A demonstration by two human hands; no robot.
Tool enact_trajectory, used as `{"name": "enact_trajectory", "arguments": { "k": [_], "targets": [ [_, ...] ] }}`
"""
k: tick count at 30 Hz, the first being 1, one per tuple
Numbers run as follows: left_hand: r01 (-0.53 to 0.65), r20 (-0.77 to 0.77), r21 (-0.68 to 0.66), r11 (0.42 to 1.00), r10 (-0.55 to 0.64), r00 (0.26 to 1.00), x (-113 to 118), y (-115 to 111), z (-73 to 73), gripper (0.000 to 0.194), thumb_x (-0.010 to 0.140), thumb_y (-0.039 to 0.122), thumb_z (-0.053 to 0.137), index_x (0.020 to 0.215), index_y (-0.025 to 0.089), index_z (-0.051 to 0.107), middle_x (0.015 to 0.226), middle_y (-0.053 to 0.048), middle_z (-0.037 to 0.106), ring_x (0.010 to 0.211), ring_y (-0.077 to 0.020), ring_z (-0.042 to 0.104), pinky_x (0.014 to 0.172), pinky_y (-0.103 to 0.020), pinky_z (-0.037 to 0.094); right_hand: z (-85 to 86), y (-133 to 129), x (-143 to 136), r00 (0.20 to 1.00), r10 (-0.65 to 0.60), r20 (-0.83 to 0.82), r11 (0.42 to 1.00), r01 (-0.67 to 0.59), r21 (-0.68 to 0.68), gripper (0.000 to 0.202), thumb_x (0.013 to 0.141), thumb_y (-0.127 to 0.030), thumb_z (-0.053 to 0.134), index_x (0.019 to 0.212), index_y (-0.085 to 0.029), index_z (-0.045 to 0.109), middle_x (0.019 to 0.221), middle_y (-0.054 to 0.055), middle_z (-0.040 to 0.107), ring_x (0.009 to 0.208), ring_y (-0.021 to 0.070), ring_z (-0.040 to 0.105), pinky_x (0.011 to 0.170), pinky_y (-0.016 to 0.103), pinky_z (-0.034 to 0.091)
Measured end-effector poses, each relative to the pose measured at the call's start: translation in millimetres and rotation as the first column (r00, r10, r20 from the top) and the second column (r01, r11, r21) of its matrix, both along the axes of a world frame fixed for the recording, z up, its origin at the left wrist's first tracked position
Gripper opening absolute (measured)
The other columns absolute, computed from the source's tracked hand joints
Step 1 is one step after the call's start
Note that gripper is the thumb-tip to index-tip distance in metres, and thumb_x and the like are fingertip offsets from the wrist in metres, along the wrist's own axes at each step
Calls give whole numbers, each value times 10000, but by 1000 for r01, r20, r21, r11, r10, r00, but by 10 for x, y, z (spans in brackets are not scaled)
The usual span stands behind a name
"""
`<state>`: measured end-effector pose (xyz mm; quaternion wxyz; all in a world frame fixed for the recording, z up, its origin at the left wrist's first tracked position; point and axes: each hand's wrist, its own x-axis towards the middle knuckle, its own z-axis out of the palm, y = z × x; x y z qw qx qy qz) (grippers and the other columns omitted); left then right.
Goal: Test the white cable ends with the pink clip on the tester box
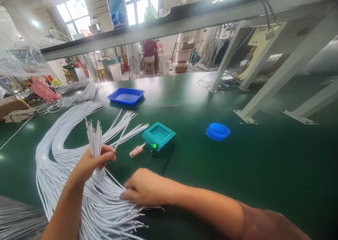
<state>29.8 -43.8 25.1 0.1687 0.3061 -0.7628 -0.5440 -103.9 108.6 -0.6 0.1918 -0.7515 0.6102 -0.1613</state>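
Only illegible lettering (119,24) on the blue container (116,7) atop the shelf bar (158,26)

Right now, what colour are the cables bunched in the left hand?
The bunched cables are white, best seen in the head view.

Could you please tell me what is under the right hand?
White cables run in under the right hand at its fingers; what lies directly beneath is covered.

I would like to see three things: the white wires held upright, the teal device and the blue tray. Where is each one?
White wires (94,138): head view, bundle above the left hand (89,162).
Teal device (159,133): head view, sunken top.
Blue tray (126,95): head view, inner floor.
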Motion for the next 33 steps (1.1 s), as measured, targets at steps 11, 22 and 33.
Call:
{"name": "enact_trajectory", "arguments": {
  "k": [11, 22, 33],
  "targets": [
    [128, 139, -54, 990, -119, 983, -226, 113, -71, 330, 697, 396, 608, 902, 142, 659, 623, -21, 591, 469, -99, 441, 406, -206, 327, 106, -172, -640, 304, -91, 948, 862, 501, -77, 215, 707, -354, 627, 661, -144, 616, 592, -13, 576, 483, 75, 494, 488, 217, 423],
    [147, -84, 332, 932, -126, 989, -213, 180, -338, 457, 696, 338, 652, 1094, 120, 593, 741, -69, 612, 469, -52, 415, 391, -192, 194, -230, -316, -294, 378, -190, 906, 886, 464, -7, 180, 620, -308, 704, 592, -149, 623, 573, 5, 619, 576, 131, 572, 592, 249, 460],
    [-45, -117, 418, 907, 103, 988, -291, 245, -406, 283, 549, 279, 767, 738, 118, 631, 531, 16, 551, 374, -16, 324, 353, -168, 163, -161, -402, -328, 255, -228, 940, 888, 450, 93, 141, 616, -278, 706, 638, -145, 665, 642, 14, 620, 616, 118, 532, 606, 259, 419]
  ]
}}
